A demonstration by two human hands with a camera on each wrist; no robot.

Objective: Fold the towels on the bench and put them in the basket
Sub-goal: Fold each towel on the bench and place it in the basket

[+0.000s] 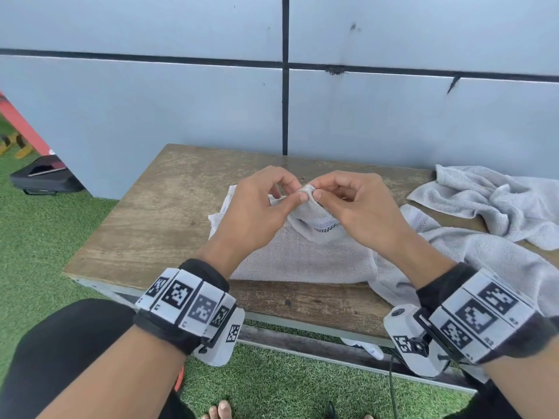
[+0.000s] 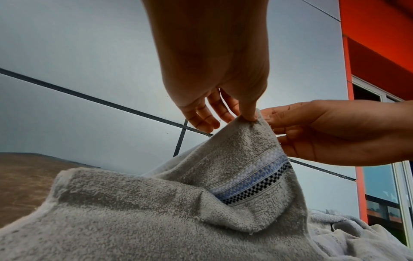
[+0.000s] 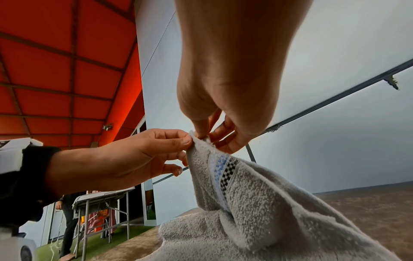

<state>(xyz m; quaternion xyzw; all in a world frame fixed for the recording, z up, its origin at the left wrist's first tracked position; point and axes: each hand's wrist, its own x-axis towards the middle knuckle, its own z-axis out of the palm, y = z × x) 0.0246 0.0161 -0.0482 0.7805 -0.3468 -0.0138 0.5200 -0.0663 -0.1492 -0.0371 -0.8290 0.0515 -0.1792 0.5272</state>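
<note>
A grey towel [image 1: 302, 255] with a blue and black checked band lies spread on the wooden bench [image 1: 151, 222]. One corner of it is lifted above the bench. My left hand [image 1: 295, 191] and right hand [image 1: 316, 190] both pinch that corner, fingertips almost touching. The left wrist view shows my left hand [image 2: 250, 115] pinching the tip of the towel [image 2: 178, 203], with my right hand [image 2: 268, 120] just behind. In the right wrist view my right hand [image 3: 202, 136] and left hand [image 3: 188, 141] hold the same tip of the towel [image 3: 257, 203]. No basket is in view.
A second grey towel [image 1: 484, 201] lies crumpled at the bench's back right. More grey cloth [image 1: 490, 261] hangs over the front edge on the right. A grey panelled wall [image 1: 181, 101] rises behind the bench. A black bag [image 1: 45, 179] sits on the grass, left.
</note>
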